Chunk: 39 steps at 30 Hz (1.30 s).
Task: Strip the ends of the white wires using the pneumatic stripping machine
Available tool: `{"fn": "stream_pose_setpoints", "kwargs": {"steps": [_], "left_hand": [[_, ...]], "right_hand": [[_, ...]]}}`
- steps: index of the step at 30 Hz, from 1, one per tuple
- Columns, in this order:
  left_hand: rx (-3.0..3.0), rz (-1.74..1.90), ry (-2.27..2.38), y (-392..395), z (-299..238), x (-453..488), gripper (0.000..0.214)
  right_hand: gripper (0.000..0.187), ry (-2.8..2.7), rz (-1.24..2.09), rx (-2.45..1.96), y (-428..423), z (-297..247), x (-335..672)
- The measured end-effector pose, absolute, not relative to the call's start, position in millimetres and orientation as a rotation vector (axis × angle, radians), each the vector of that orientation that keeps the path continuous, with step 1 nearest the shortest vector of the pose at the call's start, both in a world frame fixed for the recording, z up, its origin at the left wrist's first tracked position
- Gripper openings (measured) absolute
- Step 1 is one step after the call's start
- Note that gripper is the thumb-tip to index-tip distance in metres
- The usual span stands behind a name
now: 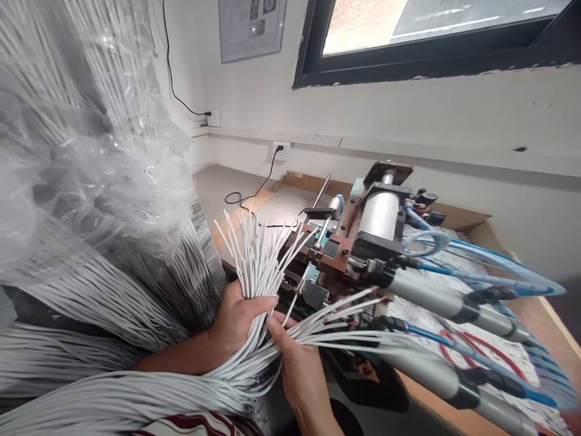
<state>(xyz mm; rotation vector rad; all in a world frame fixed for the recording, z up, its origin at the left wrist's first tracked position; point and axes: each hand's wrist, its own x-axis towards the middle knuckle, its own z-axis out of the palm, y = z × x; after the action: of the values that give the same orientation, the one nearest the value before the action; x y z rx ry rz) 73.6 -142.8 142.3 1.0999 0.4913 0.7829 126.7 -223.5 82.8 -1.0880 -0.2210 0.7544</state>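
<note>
My left hand is wrapped around a thick bundle of white cables, whose cut ends fan out above the thumb. Close beside it, my right hand has thumb and fingers closed on one white cable, its tip reaching the jaws of a pneumatic machine. A smaller group of cables spreads to the right over that hand, some with reddish ends. The long lengths of cable run back to the left across my lap. My right fingertips are partly hidden behind the cables.
More cable bundles, partly wrapped in clear plastic, hang and lie at the left. Silver cylinders and blue air hoses extend right from the machine. A wooden tray edge surrounds it. A black cord plugs into the wall.
</note>
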Motion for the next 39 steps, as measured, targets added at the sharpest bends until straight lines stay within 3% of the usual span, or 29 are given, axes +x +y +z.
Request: {"fn": "stream_pose_setpoints", "kwargs": {"steps": [5,17,28,34,39], "left_hand": [[1.153,0.762,0.502,-143.4,140.5,72.9,0.019],[1.112,0.814,0.589,-134.6,158.4,79.8,0.023],[1.111,0.798,0.602,-135.8,159.0,82.2,0.020],[1.158,0.793,0.519,-142.0,157.4,80.9,0.021],[1.095,0.595,0.458,-147.4,154.0,80.2,0.025]], "right_hand": [[0.033,-0.218,0.532,-1.256,-227.0,73.4,119.9],[0.026,0.154,0.579,-0.807,-215.4,97.8,131.3],[0.021,0.075,0.635,-0.809,-212.7,98.0,136.9],[0.031,-0.186,0.756,-0.928,-216.9,95.1,131.0],[0.027,-0.313,0.455,-1.209,-221.1,84.7,127.4]]}}
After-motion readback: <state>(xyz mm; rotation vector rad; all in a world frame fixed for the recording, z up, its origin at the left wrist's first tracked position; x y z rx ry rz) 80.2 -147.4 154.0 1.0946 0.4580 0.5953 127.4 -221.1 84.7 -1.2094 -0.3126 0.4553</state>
